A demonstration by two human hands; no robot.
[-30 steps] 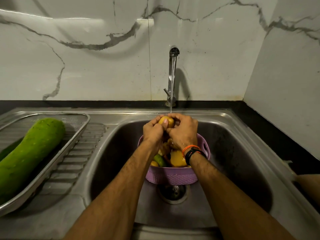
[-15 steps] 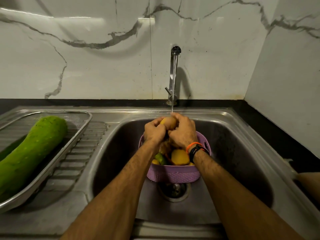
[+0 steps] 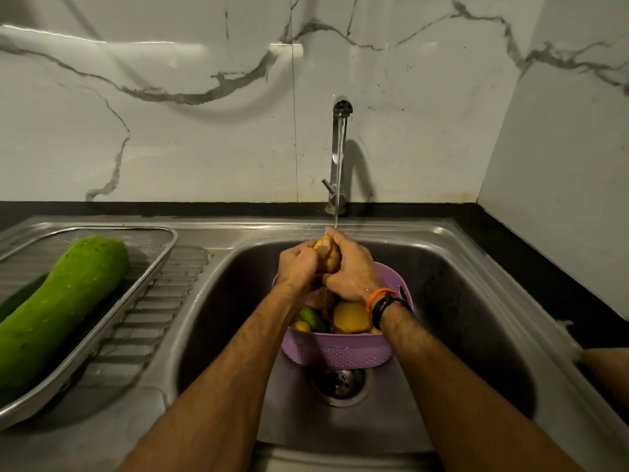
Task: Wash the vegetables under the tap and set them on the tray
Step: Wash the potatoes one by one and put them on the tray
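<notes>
Both hands, left hand (image 3: 295, 267) and right hand (image 3: 354, 270), grip one yellow vegetable (image 3: 329, 256) under the tap (image 3: 340, 144); below sits a purple basket (image 3: 337, 352); a green gourd (image 3: 58, 311) lies on the tray (image 3: 149, 264).

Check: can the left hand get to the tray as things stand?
Probably yes, once freed. The left hand and right hand both grip the yellow vegetable under the tap. The tray lies left on the drainboard, nothing between, with room beside the gourd.
</notes>
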